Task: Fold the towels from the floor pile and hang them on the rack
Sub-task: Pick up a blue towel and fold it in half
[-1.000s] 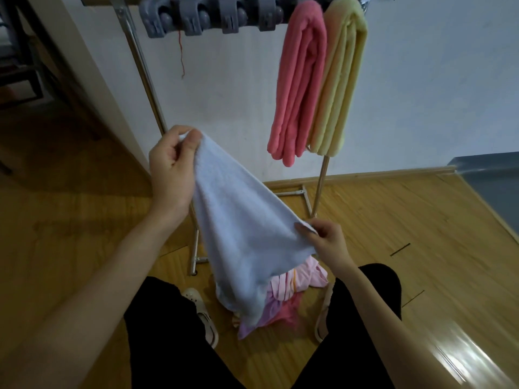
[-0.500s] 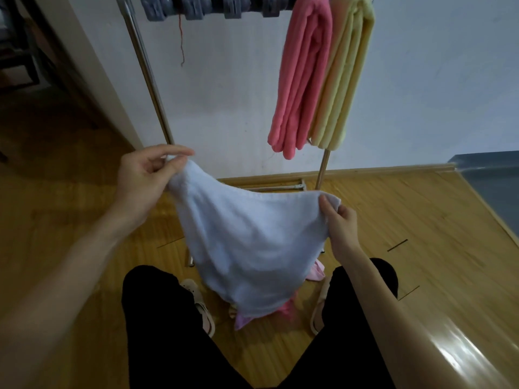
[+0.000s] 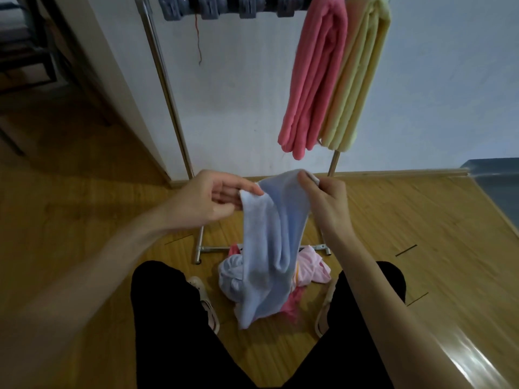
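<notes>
Above the floor pile (image 3: 309, 272), left hand (image 3: 207, 199) and right hand (image 3: 327, 197) pinch the blue towel (image 3: 269, 234).

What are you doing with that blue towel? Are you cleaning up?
A person is folding a light blue towel, pinching its top corners with the left hand and right hand. More towels sit in a pile on the floor. A pink towel and yellow towel already hang on the rack.
</notes>
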Action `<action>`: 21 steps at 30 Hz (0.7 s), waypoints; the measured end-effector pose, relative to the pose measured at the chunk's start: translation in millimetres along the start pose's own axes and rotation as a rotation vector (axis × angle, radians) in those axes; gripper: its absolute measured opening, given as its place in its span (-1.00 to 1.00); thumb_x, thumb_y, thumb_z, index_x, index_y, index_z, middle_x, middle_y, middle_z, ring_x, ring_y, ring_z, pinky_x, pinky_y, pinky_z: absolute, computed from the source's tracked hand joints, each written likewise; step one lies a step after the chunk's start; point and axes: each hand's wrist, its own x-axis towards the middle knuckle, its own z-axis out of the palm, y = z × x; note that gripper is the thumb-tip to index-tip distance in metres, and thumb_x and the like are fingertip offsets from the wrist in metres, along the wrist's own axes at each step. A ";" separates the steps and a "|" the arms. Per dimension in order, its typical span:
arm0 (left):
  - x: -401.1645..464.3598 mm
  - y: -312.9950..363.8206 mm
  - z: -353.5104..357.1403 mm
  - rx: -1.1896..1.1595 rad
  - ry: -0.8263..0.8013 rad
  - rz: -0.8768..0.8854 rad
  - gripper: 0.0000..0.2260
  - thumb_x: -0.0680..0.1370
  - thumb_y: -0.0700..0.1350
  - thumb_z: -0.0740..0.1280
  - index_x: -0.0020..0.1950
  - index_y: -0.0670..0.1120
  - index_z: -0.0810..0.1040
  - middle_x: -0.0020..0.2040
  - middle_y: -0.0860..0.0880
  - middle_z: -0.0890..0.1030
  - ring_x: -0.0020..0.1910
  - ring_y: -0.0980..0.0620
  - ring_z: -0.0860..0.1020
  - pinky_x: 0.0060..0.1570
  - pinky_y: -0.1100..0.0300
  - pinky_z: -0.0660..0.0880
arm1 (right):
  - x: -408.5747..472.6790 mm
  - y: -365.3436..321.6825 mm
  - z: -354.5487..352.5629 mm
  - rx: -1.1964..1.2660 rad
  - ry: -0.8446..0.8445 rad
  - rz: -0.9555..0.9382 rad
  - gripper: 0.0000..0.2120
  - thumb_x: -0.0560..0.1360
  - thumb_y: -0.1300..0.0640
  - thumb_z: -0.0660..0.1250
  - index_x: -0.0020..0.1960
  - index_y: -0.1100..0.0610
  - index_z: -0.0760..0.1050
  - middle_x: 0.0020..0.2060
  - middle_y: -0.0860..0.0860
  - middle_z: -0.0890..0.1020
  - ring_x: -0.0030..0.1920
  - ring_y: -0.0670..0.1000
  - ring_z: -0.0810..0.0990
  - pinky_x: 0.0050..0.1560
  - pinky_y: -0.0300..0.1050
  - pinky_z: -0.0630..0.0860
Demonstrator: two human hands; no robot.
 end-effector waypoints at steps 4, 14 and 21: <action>4.8 10.9 7.9 0.313 0.006 0.093 -0.64 0.52 -0.45 0.23 0.18 -0.12 0.61 0.07 0.04 0.64 -0.12 0.45 0.55 -0.13 0.57 0.40 | -3.9 -6.6 -2.5 0.016 -0.177 -0.057 -0.58 0.58 0.17 0.28 -0.38 0.37 0.33 -0.48 0.10 0.27 -0.42 0.02 0.24 -0.36 -0.07 0.18; 14.8 13.5 16.3 0.763 0.075 0.461 -0.90 0.53 -0.20 0.32 -0.03 -0.12 0.63 0.06 -0.07 0.51 0.05 0.02 0.50 0.02 0.18 0.50 | -8.4 -10.2 -12.6 0.266 -0.435 0.103 -0.81 0.57 0.30 0.23 0.05 0.34 0.60 -0.20 0.18 0.62 -0.19 0.03 0.53 -0.19 -0.21 0.49; 20.9 14.4 23.7 0.423 0.191 0.333 -0.91 0.49 -0.24 0.38 -0.04 -0.13 0.64 -0.16 0.11 0.58 -0.13 0.16 0.56 -0.10 0.40 0.46 | -8.6 -15.3 -16.4 0.333 -0.382 0.033 -0.87 0.46 0.36 0.36 -0.02 0.26 0.62 -0.29 -0.02 0.69 -0.29 -0.14 0.60 -0.25 -0.29 0.51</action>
